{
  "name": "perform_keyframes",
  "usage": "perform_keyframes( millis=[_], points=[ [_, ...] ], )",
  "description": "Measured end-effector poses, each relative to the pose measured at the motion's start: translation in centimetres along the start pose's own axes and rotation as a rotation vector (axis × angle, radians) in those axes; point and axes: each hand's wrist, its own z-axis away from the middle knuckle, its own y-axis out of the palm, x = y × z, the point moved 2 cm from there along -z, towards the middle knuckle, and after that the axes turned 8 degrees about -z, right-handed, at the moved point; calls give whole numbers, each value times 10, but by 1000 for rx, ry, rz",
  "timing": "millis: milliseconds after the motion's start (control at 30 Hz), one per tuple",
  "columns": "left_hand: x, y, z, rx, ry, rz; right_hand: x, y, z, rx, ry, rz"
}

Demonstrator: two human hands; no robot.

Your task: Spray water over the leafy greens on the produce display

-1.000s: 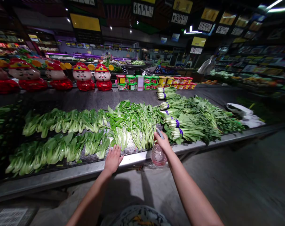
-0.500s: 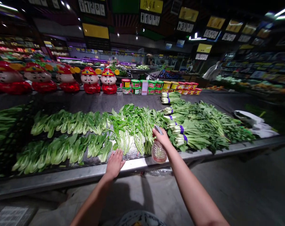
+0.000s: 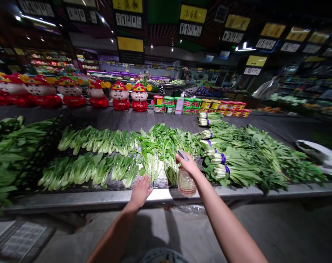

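right hand (image 3: 188, 164) clenched on spray bottle (image 3: 185, 182), nozzle aimed at the leafy greens (image 3: 152, 157) | left hand (image 3: 140, 190) open, flat by the surface edge (image 3: 245, 190)

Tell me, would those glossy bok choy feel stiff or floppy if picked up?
The bok choy probably feels firm at its thick pale stalks but floppy at the leaves, which droop over one another. Its glossy shine suggests it is wet, so it may be somewhat slippery.
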Motion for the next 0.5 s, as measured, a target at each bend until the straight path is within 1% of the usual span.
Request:
perform_keyframes(
  millis=[133,333,400,500],
  points=[
    [1,1,0,-18,-1,15,-6,11,10,25,62,-6],
    [5,1,2,-10,18,-6,-10,12,28,46,1,-45],
    [8,0,4,-29,-12,-27,-12,14,33,41,4,-59],
    [15,-2,10,-58,-95,-68,-16,23,41,47,-8,-29]
  ],
)
